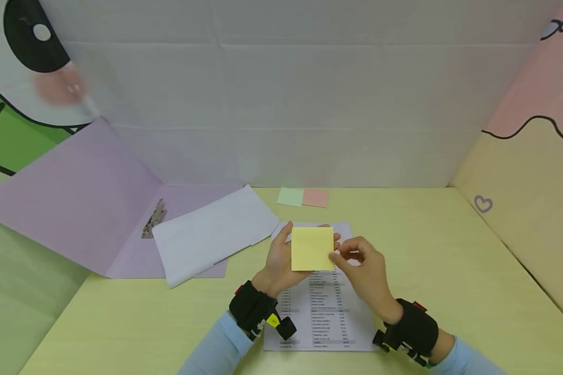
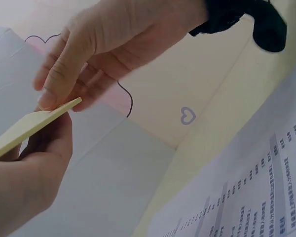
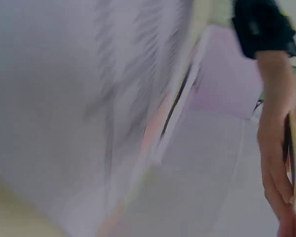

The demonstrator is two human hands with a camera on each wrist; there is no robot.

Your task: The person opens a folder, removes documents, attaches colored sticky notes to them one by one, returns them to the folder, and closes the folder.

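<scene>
A square yellow sticky note pad (image 1: 311, 249) is held above a printed sheet (image 1: 328, 317) by my left hand (image 1: 278, 260). The left thumb lies along the pad's left edge, while the fingers reach behind it and show past its right edge. My right hand (image 1: 366, 271) has its thumb and curled fingers at the pad's lower right corner. In the left wrist view, the right thumb touches the top face of the pad (image 2: 34, 126) near its edge. The pad (image 3: 293, 153) appears edge-on in the right wrist view, with the left hand (image 3: 276, 148) beside it.
An open purple folder (image 1: 80, 203) with a metal clip (image 1: 155, 220) stands at the left, its cover raised. White papers (image 1: 216, 232) lie slanted across it. Green (image 1: 290, 196) and pink (image 1: 315, 198) sticky notes lie near the back wall (image 1: 281, 114).
</scene>
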